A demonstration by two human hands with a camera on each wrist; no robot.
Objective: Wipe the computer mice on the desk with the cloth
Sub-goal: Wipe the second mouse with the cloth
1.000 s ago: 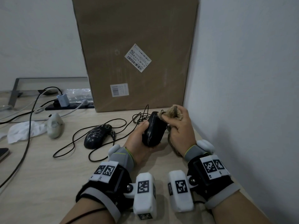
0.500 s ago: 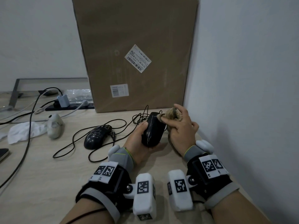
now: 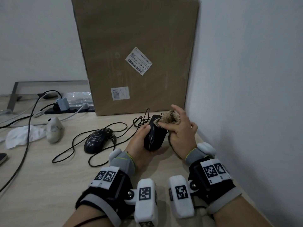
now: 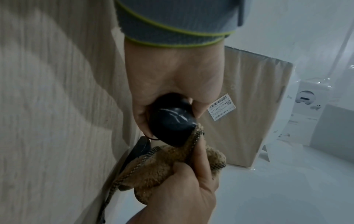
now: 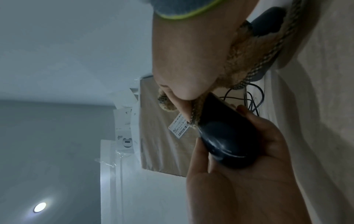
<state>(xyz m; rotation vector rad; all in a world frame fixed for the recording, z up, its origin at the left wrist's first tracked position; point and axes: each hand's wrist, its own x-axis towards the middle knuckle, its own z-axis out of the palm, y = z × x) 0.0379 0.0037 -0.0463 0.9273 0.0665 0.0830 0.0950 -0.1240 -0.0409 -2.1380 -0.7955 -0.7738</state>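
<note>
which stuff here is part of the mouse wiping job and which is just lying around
In the job: black mouse held in left hand; brown cloth gripped by right hand; patterned black mouse; pale mouse.

Lying about: cardboard box; power strip; white tissue; cables.

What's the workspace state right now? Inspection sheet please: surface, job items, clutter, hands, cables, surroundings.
Surface: light wood-grain desk.
Job's things: black mouse lifted off the desk; brown cloth pressed on its front end; patterned black mouse and pale mouse lie on the desk.
Clutter: white tissue, dark device edge at far left.
Grippers: left hand grips the black mouse; right hand holds the cloth.
Cables: black mouse cables looped on the desk; power strip with charger.
Surroundings: cardboard box against the white wall.
</note>
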